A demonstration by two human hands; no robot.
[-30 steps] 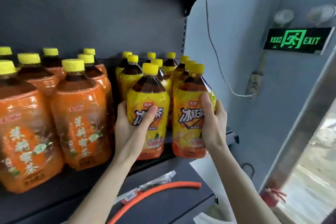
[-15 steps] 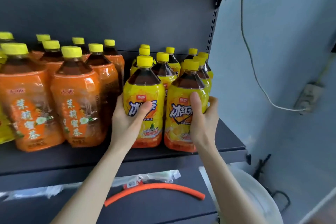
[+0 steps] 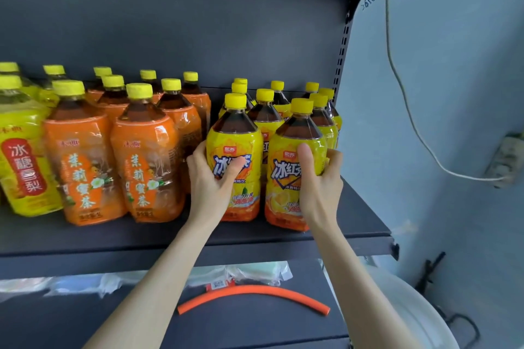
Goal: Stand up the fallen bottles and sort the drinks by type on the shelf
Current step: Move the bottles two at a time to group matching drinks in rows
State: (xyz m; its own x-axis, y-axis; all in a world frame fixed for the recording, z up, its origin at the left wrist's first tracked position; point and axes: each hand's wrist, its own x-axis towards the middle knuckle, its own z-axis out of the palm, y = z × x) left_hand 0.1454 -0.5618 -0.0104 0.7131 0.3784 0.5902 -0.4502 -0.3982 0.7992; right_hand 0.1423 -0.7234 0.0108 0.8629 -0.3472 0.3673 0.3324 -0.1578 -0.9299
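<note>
The left hand (image 3: 214, 181) grips the left front bottle (image 3: 236, 136), a yellow-labelled tea bottle with a yellow cap, thumb curled across the label and fingers wrapped round its far side; the right hand (image 3: 319, 187) grips the right front bottle (image 3: 285, 176) of the same kind, thumb pressed up the front of the label and fingers curled round the right side; both bottles stand upright near the front edge of the shelf (image 3: 141, 238), just beside each other, at the head of a cluster of matching yellow bottles (image 3: 265, 110) reaching back to the rear panel; to their left stand the orange-labelled bottles (image 3: 147, 164) in rows, all upright, the nearest just beside the left hand; further left, at the frame's edge, stands a pear drink bottle (image 3: 25, 161) with a red panel on its label; on the lower shelf (image 3: 85, 320) lie an orange tube (image 3: 255, 290), curved, and some plastic bags (image 3: 255, 273) behind it; a white cable (image 3: 402, 88) hangs down the blue wall on the right.
</note>
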